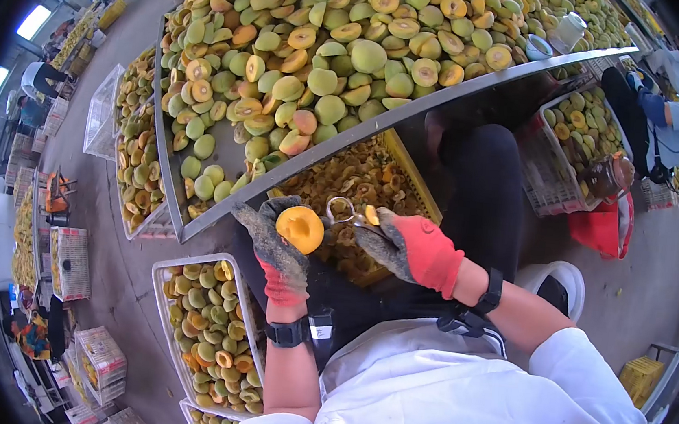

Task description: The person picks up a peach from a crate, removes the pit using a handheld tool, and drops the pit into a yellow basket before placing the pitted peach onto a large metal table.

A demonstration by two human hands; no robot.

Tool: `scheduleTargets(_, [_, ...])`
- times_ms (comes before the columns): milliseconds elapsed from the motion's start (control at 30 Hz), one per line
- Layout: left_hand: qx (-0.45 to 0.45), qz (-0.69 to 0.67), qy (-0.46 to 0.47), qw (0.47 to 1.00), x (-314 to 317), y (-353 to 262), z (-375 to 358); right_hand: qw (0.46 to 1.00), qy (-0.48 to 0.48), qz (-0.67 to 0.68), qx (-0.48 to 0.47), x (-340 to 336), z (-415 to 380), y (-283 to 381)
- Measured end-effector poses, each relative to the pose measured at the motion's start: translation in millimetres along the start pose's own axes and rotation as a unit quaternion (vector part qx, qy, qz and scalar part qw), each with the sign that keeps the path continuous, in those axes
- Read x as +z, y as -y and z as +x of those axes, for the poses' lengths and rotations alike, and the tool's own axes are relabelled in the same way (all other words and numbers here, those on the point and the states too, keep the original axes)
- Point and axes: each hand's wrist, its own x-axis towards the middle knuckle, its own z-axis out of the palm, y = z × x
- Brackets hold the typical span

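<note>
A peach half (299, 229) with a hollow in its orange cut face rests in my left hand (278, 259), which wears a grey-and-red glove and has its fingers curled around the fruit. My right hand (413, 250), gloved the same way, is closed on a metal ring-ended pitting tool (350, 220). The ring is just right of the peach half, apart from it. A small orange piece (371, 214) shows beside the tool at my right fingers. Below both hands, a yellow crate (415, 174) holds brownish-orange scraps.
A metal-edged table (312, 159) heaped with peach halves (368, 56) stands ahead. A white crate (157, 276) of halves is at my left; another crate (550, 187) stands at right, near a red bag (603, 229). A white cup (569, 30) and a person (678, 130) are farther right.
</note>
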Motion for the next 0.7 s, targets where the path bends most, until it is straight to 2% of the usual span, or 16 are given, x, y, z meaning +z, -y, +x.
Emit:
scheduleTargets(33, [-0.003, -0.005, 0.0, 1.0, 2, 2, -1, 0.946, 0.046, -0.28, -0.158, 2, -5, 2])
scheduleTargets(67, [-0.006, -0.011, -0.002, 1.0, 5, 3, -2, 0.789, 0.086, -0.531, -0.297, 4, -7, 1])
scheduleTargets(100, [-0.007, -0.009, -0.001, 1.0, 7, 4, -4, 0.818, 0.096, -0.431, -0.369, 5, 4, -8])
scheduleTargets(200, [-0.004, 0.013, -0.022, 1.0, 11, 2, -7, 0.799, 0.103, -0.415, -0.424, 6, 14, -18])
scheduleTargets(233, [-0.011, 0.008, -0.022, 1.0, 10, 4, -7, 0.799, 0.103, -0.414, -0.424, 8, 14, -19])
scheduleTargets(267, [-0.017, 0.003, -0.022, 1.0, 10, 6, -6, 0.945, 0.074, -0.231, -0.22, 10, 13, -18])
scheduleTargets(300, [-0.018, 0.003, -0.022, 1.0, 10, 8, -6, 0.999, 0.039, -0.026, 0.004, 11, 12, -17])
scheduleTargets(333, [-0.013, 0.011, -0.026, 1.0, 9, 9, -6, 0.999, 0.038, -0.025, 0.004, 9, 10, -14])
scheduleTargets(367, [-0.009, 0.019, -0.031, 0.999, 8, 11, -6, 0.884, 0.029, -0.435, -0.171, 4, 6, -9])
scheduleTargets(400, [-0.009, 0.019, -0.03, 0.999, 7, 14, -6, 0.582, 0.014, -0.752, -0.309, 1, 3, -6])
scheduleTargets(500, [0.024, -0.013, -0.003, 1.0, 2, 23, -3, 0.555, -0.006, -0.761, -0.336, -11, 11, -12])
scheduleTargets(533, [0.046, 0.026, -0.017, 0.998, 1, 25, -2, 0.555, -0.007, -0.761, -0.336, -29, 35, -24])
scheduleTargets(567, [0.067, 0.064, -0.031, 0.995, 1, 26, -2, 0.762, -0.007, -0.584, -0.281, -57, 71, -44])
scheduleTargets(600, [0.067, 0.064, -0.031, 0.995, 7, 16, -7, 0.909, -0.006, -0.362, -0.207, -72, 90, -53])
scheduleTargets(667, [-0.048, -0.066, 0.034, 0.996, 22, -13, -25, 0.966, -0.074, -0.246, 0.021, -44, 48, -2])
scheduleTargets(700, [-0.013, -0.057, 0.043, 0.997, 20, -15, -23, 0.977, -0.089, -0.189, -0.042, -65, 70, -18])
